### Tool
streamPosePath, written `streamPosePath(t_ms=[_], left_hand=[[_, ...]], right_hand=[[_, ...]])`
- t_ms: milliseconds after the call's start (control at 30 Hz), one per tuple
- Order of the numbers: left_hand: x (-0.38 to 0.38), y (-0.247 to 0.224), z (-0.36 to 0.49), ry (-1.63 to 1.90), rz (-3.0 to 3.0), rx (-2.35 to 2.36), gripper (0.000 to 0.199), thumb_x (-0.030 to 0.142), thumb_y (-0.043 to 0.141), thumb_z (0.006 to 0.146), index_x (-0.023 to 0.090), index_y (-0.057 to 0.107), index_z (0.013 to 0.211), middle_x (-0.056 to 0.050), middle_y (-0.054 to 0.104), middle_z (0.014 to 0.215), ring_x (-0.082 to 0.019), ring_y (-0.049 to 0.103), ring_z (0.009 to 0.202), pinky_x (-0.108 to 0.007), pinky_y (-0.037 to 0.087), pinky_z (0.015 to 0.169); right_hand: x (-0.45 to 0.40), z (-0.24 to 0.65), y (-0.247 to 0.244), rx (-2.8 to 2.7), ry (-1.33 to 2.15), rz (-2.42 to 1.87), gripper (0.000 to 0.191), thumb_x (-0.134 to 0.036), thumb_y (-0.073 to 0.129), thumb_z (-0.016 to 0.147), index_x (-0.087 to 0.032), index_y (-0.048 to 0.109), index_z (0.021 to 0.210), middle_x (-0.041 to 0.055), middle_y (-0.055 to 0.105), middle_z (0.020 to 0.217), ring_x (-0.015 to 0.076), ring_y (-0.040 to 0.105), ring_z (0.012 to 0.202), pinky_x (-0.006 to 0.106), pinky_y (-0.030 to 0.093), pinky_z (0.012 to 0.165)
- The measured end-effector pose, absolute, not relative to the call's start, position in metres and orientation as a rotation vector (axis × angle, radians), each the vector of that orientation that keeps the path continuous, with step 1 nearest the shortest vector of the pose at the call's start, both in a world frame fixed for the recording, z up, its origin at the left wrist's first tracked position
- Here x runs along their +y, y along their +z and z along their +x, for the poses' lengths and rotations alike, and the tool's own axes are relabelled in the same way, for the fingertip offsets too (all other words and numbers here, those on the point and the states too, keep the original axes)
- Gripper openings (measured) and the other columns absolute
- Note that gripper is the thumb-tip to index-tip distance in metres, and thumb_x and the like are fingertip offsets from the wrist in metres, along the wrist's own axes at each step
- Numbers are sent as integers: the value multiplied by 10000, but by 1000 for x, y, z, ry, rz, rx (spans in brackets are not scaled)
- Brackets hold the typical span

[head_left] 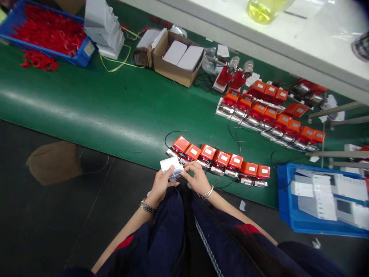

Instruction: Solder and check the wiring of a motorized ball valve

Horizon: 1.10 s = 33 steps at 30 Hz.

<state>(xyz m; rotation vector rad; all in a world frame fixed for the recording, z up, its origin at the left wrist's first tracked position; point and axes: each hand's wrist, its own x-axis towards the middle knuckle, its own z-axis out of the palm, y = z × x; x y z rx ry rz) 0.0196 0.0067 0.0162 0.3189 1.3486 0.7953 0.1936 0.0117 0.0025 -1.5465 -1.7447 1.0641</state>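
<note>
A small curled white sheet of labels (pixel 167 164) is gripped in my left hand (pixel 160 185), thumb on top, just off the table's near edge. At its right edge my right hand (pixel 198 179) pinches with thumb and forefinger; whether a single label is between them is too small to tell. Just beyond my hands runs a row of red-orange boxy devices (pixel 207 152) with silver metal valve bodies (pixel 216 170) and black cables. Pale labels show on the devices' faces.
Another row of red-orange devices (pixel 269 113) stands at the back right. A cardboard box (pixel 184 77) of white cards and a blue bin (pixel 82 57) of red parts line the back. At right is a blue crate (pixel 300 227) with white boxes. A white shelf (pixel 288 42) overhangs the green table (pixel 115 100).
</note>
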Motion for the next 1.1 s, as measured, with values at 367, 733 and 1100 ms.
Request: streamPosePath(t_ms=[367,733,1100], left_hand=[[6,18,17,796,415,1410,403,410,717,874,128,708,1163,-127,727,1106,-242,713,903,-273,646,531],[8,17,13,764,314,1467,391,424,716,887,112,729,1123,-129,754,990,-213,731,764,-254,620,487],[12,11,-13,842,130,1511,402,427,615,962,104,656,1197,-185,735,1113,-231,759,812,-268,619,511]], right_hand=[[45,183,25,-2105,626,-1351,98,-228,640,947,-250,730,978,80,647,1142,279,509,1175,481,480,1022],[34,175,24,-2128,794,-1382,138,-228,599,945,-262,709,870,77,662,1189,288,476,1284,489,433,1089],[123,205,-47,-1666,926,-1916,190,-331,619,912,-205,697,793,66,726,938,243,615,980,396,442,944]])
